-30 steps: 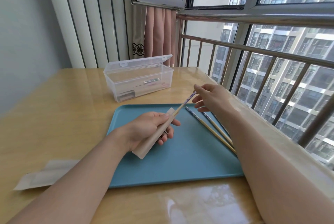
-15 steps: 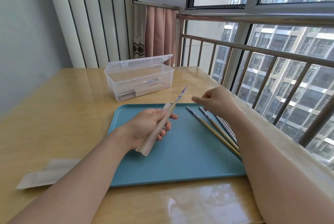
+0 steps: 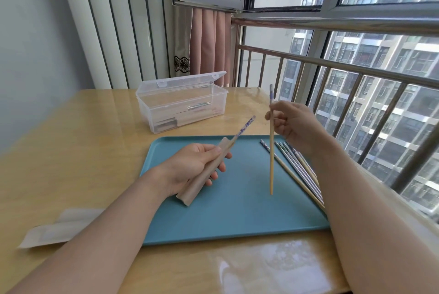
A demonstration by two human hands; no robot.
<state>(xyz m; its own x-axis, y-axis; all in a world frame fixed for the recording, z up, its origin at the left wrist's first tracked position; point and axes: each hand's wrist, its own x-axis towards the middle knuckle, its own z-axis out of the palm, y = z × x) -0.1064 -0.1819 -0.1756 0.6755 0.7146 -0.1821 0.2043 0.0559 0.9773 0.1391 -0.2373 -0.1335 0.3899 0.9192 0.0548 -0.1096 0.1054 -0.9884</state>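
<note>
Chopstick (image 3: 271, 151) hangs pinched in right hand (image 3: 292, 125) above tray (image 3: 237, 217); left hand (image 3: 190, 168) grips paper sleeve (image 3: 202, 179); so light a pinch could drop it.

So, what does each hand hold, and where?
The left hand grips the paper sleeve around its middle; the right hand pinches a chopstick near its patterned top.

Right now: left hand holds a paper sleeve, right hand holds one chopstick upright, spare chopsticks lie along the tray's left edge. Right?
No. In the head view the spare chopsticks lie along the right edge of the tray, not the left. The rest holds: the left hand grips the paper sleeve and the right hand holds one chopstick upright.
</note>
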